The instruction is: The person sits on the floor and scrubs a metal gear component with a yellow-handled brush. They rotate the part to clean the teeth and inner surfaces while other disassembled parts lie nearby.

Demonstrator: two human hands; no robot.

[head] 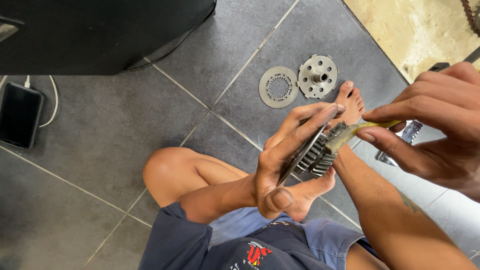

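Note:
My left hand [285, 155] grips a round metal gear assembly [312, 155] edge-on, fingers over its flat disc, thumb underneath. My right hand [435, 125] pinches the yellow handle of a small brush [350, 132], whose dark bristles press against the gear's teeth. Both hands hover above my folded legs and bare feet as I sit on the floor.
On the grey tiles beyond my toes lie a flat toothed metal ring [278, 87] and a drilled metal plate with a centre hub [318, 76]. A black phone [19, 115] on a white cable lies far left. A dark cabinet [100, 30] stands behind; another metal tool [407, 135] lies under my right hand.

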